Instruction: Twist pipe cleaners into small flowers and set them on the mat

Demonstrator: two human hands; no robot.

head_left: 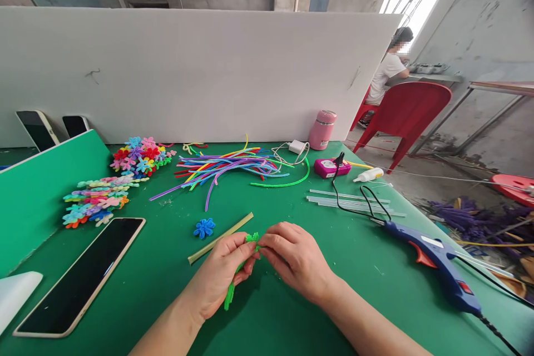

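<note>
Far to the left of our fingers, shaped chenille flowers lie done, a stack (98,198) nearer us and a mixed cluster (139,156) beyond it. Just beyond our left fingertips, a blue chenille flower (204,228) also looks complete, beside a tan flat strip (202,251). Our left hand (223,270) pinches a green chenille piece (229,296), whose tail hangs below the fingers while its upper end is bunched between both hands; we judge it partly formed. Well beyond the fingers, loose chenille stems (227,168) remain unshaped. Our right hand (298,261) has thumb and forefinger drawn narrow, pinching the green piece's upper end. Right of those fingers, clear glue sticks (354,204) and a blue glue gun (436,264) lie out of our grasp.
</note>
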